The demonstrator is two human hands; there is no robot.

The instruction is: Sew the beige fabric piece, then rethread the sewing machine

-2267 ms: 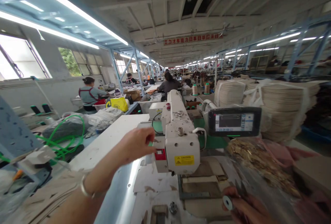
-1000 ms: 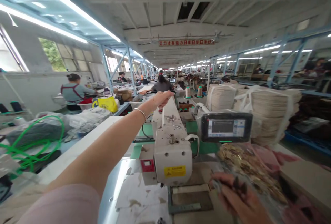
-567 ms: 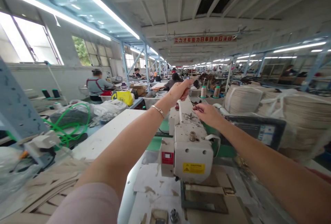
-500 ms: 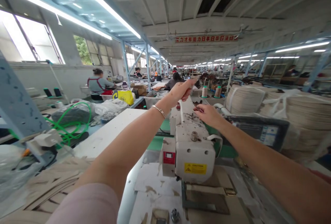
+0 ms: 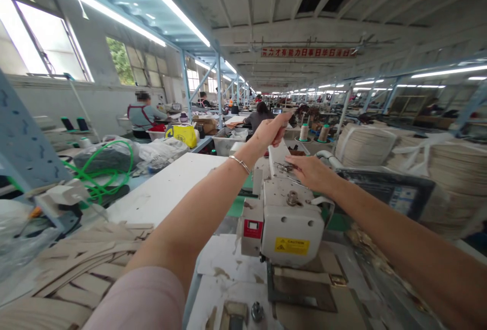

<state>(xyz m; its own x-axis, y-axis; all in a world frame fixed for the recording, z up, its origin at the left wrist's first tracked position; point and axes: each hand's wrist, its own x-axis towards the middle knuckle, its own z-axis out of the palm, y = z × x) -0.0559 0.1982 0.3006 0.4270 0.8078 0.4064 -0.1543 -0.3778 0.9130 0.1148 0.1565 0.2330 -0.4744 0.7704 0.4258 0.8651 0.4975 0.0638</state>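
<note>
A white sewing machine stands in front of me, with a yellow caution label on its head. My left hand is stretched out above the machine's far end, thumb and fingers pinched together; I see nothing between them. A thin bracelet sits on that wrist. My right hand rests on the machine's top, its fingertips at the metal thread guides. Whether these fingers grip anything is hidden. Two thread cones stand behind the machine.
A dark control screen sits right of the machine, in front of bundled beige stacks. Beige cut pieces lie at lower left, beyond them a green hose and a yellow bag. Other people work at benches behind.
My left hand went from the machine's side up to its far end and pinched shut. My right hand rose from the table edge to the machine's top. The view shifted slightly.
</note>
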